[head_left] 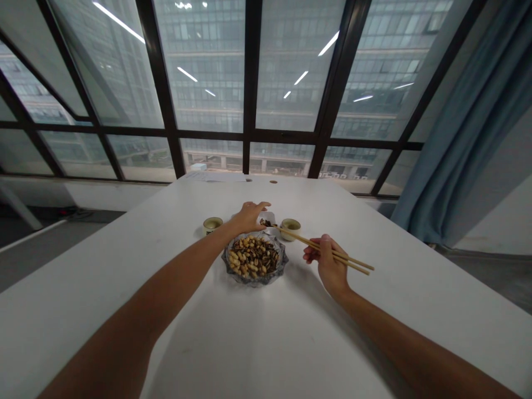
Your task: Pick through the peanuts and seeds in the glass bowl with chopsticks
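Note:
My right hand (331, 263) is closed around a pair of wooden chopsticks (301, 239). Their tips reach left into a small white container (272, 215) with dark pieces inside, too small to name. At the container's left side is my left hand (249, 216), its thumb at the near edge and its fingers curved round the far side, seemingly gripping it. Just in front stands a clear glass bowl (284, 266) filled with peanuts and striped seeds. My left forearm passes over the bowl's left side.
One small cup (213, 223) stands left of my left forearm, another cup (290, 227) just right of the container. White paper (216, 177) and a small brown round thing (273, 182) lie at the far end of the white table (266, 343). Windows rise beyond; a blue curtain (457, 127) hangs right.

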The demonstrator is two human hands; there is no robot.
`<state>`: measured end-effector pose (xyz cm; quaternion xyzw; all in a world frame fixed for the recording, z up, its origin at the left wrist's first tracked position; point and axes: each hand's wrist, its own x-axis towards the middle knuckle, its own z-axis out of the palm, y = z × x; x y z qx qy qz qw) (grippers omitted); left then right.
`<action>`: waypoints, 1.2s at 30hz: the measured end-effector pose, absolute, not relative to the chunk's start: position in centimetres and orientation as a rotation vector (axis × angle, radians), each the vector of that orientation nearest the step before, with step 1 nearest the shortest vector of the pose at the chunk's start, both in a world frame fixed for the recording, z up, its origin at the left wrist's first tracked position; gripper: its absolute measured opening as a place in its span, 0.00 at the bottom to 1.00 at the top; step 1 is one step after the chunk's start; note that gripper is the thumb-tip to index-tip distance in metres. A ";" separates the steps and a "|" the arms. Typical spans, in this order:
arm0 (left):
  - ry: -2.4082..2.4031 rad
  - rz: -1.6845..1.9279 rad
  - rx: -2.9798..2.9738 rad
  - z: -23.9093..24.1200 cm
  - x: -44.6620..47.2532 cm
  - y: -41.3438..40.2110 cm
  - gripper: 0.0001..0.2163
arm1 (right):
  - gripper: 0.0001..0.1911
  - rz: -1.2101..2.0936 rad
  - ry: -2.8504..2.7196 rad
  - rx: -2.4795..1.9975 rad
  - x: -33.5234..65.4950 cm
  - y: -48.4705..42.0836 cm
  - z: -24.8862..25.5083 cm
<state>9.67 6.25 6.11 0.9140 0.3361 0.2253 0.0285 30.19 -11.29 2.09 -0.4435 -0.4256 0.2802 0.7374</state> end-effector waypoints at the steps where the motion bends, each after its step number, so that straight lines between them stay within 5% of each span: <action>1: 1.015 0.709 2.825 6.1 9.5 6.2 0.35 | 0.31 0.610 -0.937 -0.976 30.2 -11.2 2.1; 15: 1.021 0.666 2.762 5.6 10.0 6.4 0.32 | 0.29 0.414 -1.277 -1.032 30.7 -7.5 3.1; 25: 1.167 0.577 2.737 5.2 9.9 6.7 0.27 | 0.38 0.445 -1.312 -1.093 31.1 -7.9 7.5; 36: 1.223 0.953 2.787 4.7 3.6 4.1 0.16 | 0.30 0.997 -1.828 -1.270 29.9 -11.9 10.5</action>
